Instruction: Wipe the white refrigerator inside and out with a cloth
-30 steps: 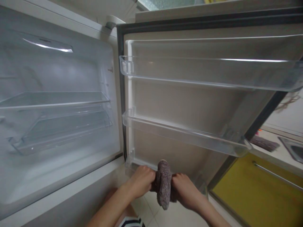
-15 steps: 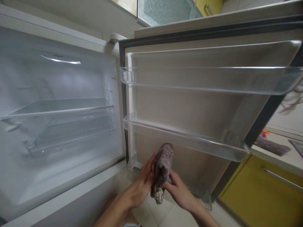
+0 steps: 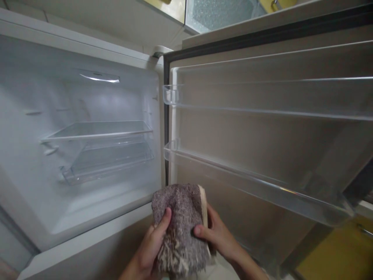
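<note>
Cloth (image 3: 183, 233) between left hand (image 3: 150, 245) and right hand (image 3: 218, 235), before fridge (image 3: 105, 210); shelf (image 3: 100, 130) in fridge; door (image 3: 247, 140) to right, bin (image 3: 247, 179) on door.

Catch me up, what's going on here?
A person is holding a fuzzy grey-brown cloth in both hands, the left hand at its left side and the right hand at its right edge, both thumbs on the near face. They're in front of an open fridge, its door swung out to the right. Inside are a shelf and, below it, a clear tray.
</note>
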### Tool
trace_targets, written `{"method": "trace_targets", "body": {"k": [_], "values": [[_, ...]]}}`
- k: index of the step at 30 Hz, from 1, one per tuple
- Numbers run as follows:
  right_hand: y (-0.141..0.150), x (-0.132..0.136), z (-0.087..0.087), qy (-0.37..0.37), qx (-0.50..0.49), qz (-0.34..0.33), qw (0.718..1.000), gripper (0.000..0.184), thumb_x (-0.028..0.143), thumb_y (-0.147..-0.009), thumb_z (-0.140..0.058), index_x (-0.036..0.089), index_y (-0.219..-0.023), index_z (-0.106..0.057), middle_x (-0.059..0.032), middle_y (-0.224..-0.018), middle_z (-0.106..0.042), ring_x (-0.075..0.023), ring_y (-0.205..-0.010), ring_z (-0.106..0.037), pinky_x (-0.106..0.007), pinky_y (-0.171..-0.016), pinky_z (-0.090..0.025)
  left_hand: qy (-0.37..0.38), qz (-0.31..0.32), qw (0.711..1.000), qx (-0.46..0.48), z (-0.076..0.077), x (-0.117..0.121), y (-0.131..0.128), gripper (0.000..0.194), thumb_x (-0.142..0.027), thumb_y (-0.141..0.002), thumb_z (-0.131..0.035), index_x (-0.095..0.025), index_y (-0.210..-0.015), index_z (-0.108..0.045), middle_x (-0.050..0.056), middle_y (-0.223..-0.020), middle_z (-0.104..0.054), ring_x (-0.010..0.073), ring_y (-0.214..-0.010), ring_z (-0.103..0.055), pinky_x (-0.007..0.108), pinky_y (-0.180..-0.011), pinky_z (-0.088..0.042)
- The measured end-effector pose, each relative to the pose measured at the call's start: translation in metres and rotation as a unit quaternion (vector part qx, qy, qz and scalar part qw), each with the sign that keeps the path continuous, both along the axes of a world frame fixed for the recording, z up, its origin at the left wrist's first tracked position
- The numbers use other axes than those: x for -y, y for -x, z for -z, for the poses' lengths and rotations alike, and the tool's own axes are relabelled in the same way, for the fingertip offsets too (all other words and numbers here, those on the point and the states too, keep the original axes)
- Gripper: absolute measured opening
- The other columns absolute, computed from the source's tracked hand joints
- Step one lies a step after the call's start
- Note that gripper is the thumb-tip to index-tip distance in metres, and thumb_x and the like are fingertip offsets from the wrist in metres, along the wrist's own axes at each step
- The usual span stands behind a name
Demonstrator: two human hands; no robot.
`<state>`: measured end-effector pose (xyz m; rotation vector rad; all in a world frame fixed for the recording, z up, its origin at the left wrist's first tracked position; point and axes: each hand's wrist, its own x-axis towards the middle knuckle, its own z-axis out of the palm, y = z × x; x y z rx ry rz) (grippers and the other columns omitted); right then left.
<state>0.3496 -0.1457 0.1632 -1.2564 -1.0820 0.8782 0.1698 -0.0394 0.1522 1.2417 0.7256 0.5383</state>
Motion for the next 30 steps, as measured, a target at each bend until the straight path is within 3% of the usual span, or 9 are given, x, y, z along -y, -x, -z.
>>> {"method": "trace_targets", "body": {"k": [2,6,8,10,12,14,18,24,30], "values": [[0.002,-0.004,0.003,0.058,-0.059,-0.018,0.996,0.097,0.072,-0.064,-0.096,0.017,-0.138,-0.066,-0.0166,-0.137,-0.071,-0.036,-0.125,-0.069,-0.05,-0.112,-0.056,-0.047,-0.028,0.998,-0.003,0.001,-0.002,0.001,0.094,-0.098,-0.077,-0.061,-0.019,-0.126,-0.074,0.017,-0.121,-0.082,0.0397,-0.122,-0.075,0.056,-0.107,-0.062],[-0.004,0.008,0.008,0.045,0.021,0.176,0.983,0.064,0.066,-0.074,-0.088,0.014,-0.11,-0.076,-0.0136,-0.11,-0.077,-0.0325,-0.101,-0.072,-0.045,-0.094,-0.062,-0.259,-0.078,0.962,-0.046,0.018,-0.02,0.002,0.071,-0.084,-0.093,-0.058,-0.02,-0.118,-0.078,0.015,-0.122,-0.082,0.037,-0.118,-0.076,0.053,-0.108,-0.06],[-0.011,0.023,0.003,-0.051,0.16,0.278,0.946,0.04,0.053,-0.086,-0.079,0.016,-0.102,-0.078,-0.0129,-0.106,-0.075,-0.0275,-0.094,-0.07,-0.037,-0.084,-0.062,-0.41,-0.056,0.908,-0.07,0.033,-0.032,0.003,0.046,-0.063,-0.102,-0.062,-0.026,-0.123,-0.079,0.011,-0.13,-0.08,0.0347,-0.125,-0.073,0.054,-0.113,-0.056],[-0.015,0.034,-0.006,-0.153,0.331,0.311,0.877,0.028,0.037,-0.091,-0.07,0.018,-0.109,-0.08,-0.0144,-0.117,-0.073,-0.027,-0.103,-0.069,-0.035,-0.088,-0.06,-0.537,-0.031,0.838,-0.09,0.049,-0.042,0.003,0.037,-0.046,-0.098,-0.074,-0.032,-0.133,-0.076,0.008,-0.139,-0.077,0.0348,-0.134,-0.068,0.058,-0.118,-0.053],[-0.015,0.032,-0.016,-0.167,0.456,0.245,0.839,0.047,0.025,-0.086,-0.065,0.021,-0.131,-0.077,-0.0154,-0.14,-0.066,-0.0299,-0.126,-0.064,-0.04,-0.106,-0.056,-0.606,-0.014,0.787,-0.113,0.063,-0.047,-0.001,0.045,-0.035,-0.09,-0.085,-0.034,-0.133,-0.075,0.007,-0.14,-0.076,0.0359,-0.136,-0.066,0.059,-0.116,-0.054],[-0.014,0.016,-0.02,-0.065,0.489,0.111,0.863,0.061,0.02,-0.086,-0.059,0.023,-0.146,-0.069,-0.0141,-0.154,-0.06,-0.03,-0.14,-0.058,-0.043,-0.119,-0.048,-0.629,-0.004,0.763,-0.148,0.071,-0.048,-0.008,0.042,-0.028,-0.088,-0.086,-0.03,-0.128,-0.076,0.009,-0.136,-0.076,0.0356,-0.132,-0.067,0.057,-0.112,-0.057],[-0.014,-0.024,-0.003,0.154,0.387,-0.123,0.901,0.043,0.027,-0.097,-0.053,0.018,-0.135,-0.072,-0.0124,-0.134,-0.073,-0.0278,-0.121,-0.07,-0.037,-0.111,-0.053,-0.626,0.016,0.747,-0.221,0.069,-0.042,-0.016,0.028,-0.02,-0.089,-0.082,-0.023,-0.116,-0.077,0.01,-0.129,-0.076,0.0346,-0.13,-0.066,0.055,-0.112,-0.056],[-0.029,-0.023,0.019,0.18,0.353,-0.109,0.912,0.044,0.047,-0.1,-0.057,0.015,-0.125,-0.073,-0.012,-0.123,-0.076,-0.0264,-0.11,-0.069,-0.033,-0.101,-0.052,-0.621,0.026,0.741,-0.254,0.054,-0.029,-0.018,0.024,-0.015,-0.091,-0.078,-0.023,-0.113,-0.073,0.007,-0.127,-0.074,0.0323,-0.127,-0.064,0.053,-0.109,-0.055],[-0.046,0.039,-0.007,0.259,0.413,-0.034,0.872,0.042,0.052,-0.096,-0.053,0.017,-0.103,-0.074,-0.0119,-0.105,-0.077,-0.0266,-0.095,-0.069,-0.034,-0.09,-0.053,-0.626,-0.003,0.743,-0.236,0.053,-0.012,-0.021,0.023,-0.032,-0.09,-0.087,-0.024,-0.106,-0.072,0.003,-0.111,-0.074,0.0311,-0.113,-0.066,0.05,-0.098,-0.055]]}}
